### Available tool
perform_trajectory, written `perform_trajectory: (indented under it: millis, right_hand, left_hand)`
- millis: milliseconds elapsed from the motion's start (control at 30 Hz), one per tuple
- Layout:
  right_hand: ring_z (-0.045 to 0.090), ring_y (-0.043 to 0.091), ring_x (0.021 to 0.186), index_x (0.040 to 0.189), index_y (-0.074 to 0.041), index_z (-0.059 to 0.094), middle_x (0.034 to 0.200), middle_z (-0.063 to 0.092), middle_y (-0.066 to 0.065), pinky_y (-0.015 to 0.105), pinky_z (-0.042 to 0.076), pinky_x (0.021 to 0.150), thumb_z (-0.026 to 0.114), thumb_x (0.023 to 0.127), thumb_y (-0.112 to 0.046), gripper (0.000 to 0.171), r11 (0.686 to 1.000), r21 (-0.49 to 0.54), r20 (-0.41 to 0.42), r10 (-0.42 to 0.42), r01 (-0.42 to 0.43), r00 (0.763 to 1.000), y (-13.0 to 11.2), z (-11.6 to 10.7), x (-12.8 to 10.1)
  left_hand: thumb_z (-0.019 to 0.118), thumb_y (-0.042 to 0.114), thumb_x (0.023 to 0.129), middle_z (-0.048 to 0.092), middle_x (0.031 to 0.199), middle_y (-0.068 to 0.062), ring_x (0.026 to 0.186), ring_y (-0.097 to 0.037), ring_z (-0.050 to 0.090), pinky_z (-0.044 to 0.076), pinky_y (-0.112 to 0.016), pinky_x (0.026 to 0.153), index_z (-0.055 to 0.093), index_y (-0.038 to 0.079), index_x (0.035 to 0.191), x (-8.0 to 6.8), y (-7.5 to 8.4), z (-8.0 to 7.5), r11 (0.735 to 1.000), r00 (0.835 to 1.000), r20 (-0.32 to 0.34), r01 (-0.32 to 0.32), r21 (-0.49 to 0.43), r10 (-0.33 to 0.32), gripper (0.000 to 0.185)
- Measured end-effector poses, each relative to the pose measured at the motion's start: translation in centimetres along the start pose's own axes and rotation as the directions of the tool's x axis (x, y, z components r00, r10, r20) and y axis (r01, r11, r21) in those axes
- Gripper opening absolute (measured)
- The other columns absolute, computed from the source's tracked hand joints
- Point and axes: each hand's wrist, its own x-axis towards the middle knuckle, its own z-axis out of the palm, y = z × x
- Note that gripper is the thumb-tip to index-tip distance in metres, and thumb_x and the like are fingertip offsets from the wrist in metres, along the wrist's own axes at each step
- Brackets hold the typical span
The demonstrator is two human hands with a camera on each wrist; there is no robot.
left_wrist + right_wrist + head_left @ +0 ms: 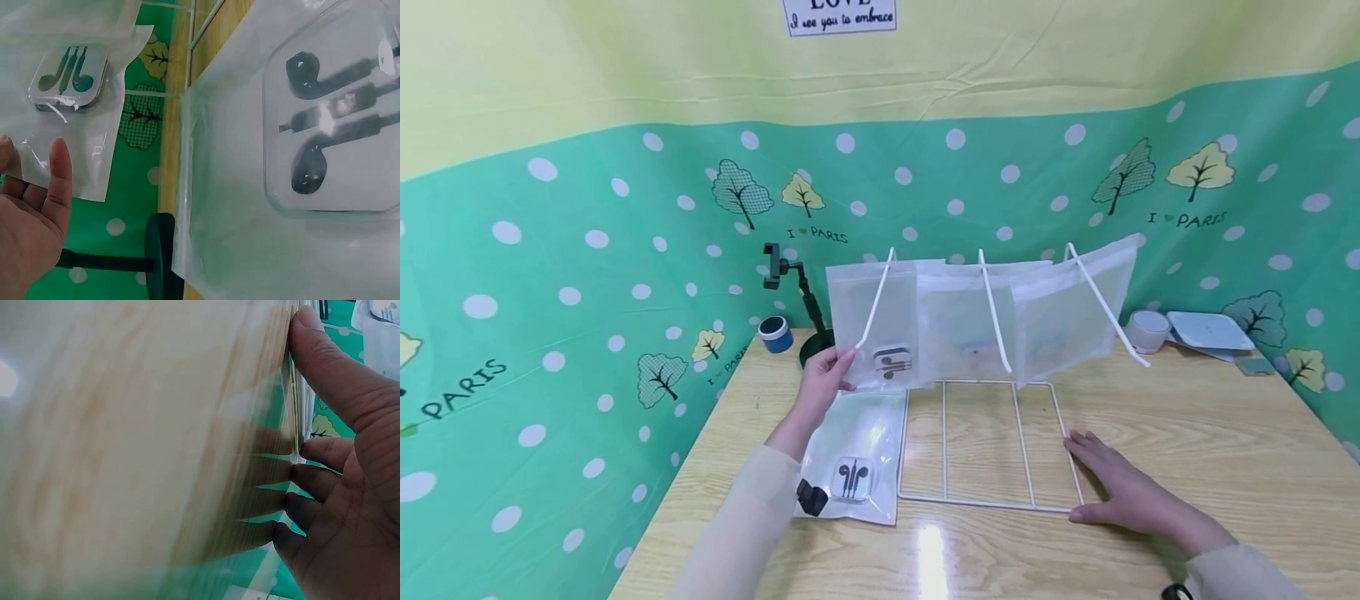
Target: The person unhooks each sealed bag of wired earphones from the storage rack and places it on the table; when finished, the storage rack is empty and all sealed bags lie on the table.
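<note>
My left hand (822, 385) pinches the lower left edge of a frosted plastic bag (867, 296) on the left hook of a white wire rack (985, 502). Inside that bag is a clear square earphone case (69, 78). More frosted bags (1060, 312) hang from the middle and right hooks, their contents blurred. My right hand (1123, 496) rests at the right side of the rack's base, with thumb and fingertips on the tabletop in the right wrist view. Below my left hand, another bag (868, 421) lies flat with an earphone case (852, 479) in it.
Behind the left hand stand a black phone stand (808, 304) and a small blue jar (776, 333). A white round container (1147, 332) and a pale flat scale-like device (1210, 330) sit at the back right. A green patterned curtain (625, 275) borders the wooden table (1210, 425).
</note>
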Motion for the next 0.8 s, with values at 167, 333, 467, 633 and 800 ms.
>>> perform_trajectory:
  millis: [167, 333, 467, 633, 800]
  right_hand:
    - [0.020, 0.055, 0.136, 0.146, 0.003, 0.039, 0.152, 0.028, 0.030, 0.071, 0.022, 0.104, 0.076, 0.070, -0.059, 0.104, 1.000, -0.001, -0.001, -0.007, 0.007, 1.000, -0.2, 0.0, -0.1]
    - [0.021, 0.056, 0.136, 0.145, 0.004, 0.039, 0.151, 0.028, 0.031, 0.071, 0.023, 0.103, 0.077, 0.070, -0.058, 0.104, 1.000, -0.004, -0.012, -0.023, 0.023, 1.000, -0.3, -0.2, -0.1]
    - [0.022, 0.056, 0.136, 0.145, 0.004, 0.039, 0.151, 0.029, 0.030, 0.071, 0.024, 0.103, 0.077, 0.070, -0.058, 0.104, 1.000, -0.014, -0.018, -0.023, 0.023, 1.000, -0.3, -0.3, -0.1]
    - [0.022, 0.057, 0.135, 0.144, 0.004, 0.039, 0.150, 0.030, 0.030, 0.072, 0.024, 0.102, 0.079, 0.070, -0.055, 0.103, 0.999, -0.006, -0.028, -0.035, 0.035, 0.999, -0.3, -0.3, -0.1]
    - [0.021, 0.057, 0.135, 0.144, 0.004, 0.039, 0.151, 0.030, 0.030, 0.072, 0.023, 0.102, 0.079, 0.070, -0.055, 0.103, 0.999, 0.003, -0.028, -0.039, 0.039, 0.999, -0.3, -0.2, -0.1]
  left_hand:
    - [0.059, 0.031, 0.098, 0.066, 0.120, -0.012, 0.097, -0.027, 0.064, 0.058, -0.030, 0.068, 0.064, 0.008, 0.123, -1.1, 0.1, -0.8, 1.000, 1.000, 0.019, -0.022, 0.001, 0.022, 0.034]
    - [0.058, 0.031, 0.098, 0.066, 0.118, -0.010, 0.094, -0.023, 0.064, 0.058, -0.030, 0.068, 0.064, 0.008, 0.122, -2.4, 0.3, -1.6, 0.999, 0.999, 0.029, -0.034, 0.024, 0.034, 0.034]
    - [0.059, 0.029, 0.098, 0.068, 0.113, -0.013, 0.087, -0.022, 0.065, 0.058, -0.029, 0.066, 0.065, 0.004, 0.119, -3.4, 0.5, -2.2, 0.998, 0.998, 0.034, -0.049, 0.025, 0.048, 0.033]
    - [0.058, 0.024, 0.099, 0.068, 0.113, -0.013, 0.084, -0.020, 0.064, 0.058, -0.030, 0.064, 0.065, 0.003, 0.119, -4.5, 0.8, -2.8, 0.999, 0.998, 0.055, -0.043, 0.032, 0.041, 0.030]
    - [0.057, 0.022, 0.099, 0.068, 0.116, -0.016, 0.086, -0.021, 0.066, 0.058, -0.030, 0.063, 0.064, 0.003, 0.123, -5.7, 0.9, -3.3, 0.999, 0.995, 0.083, -0.050, 0.021, 0.048, 0.031]
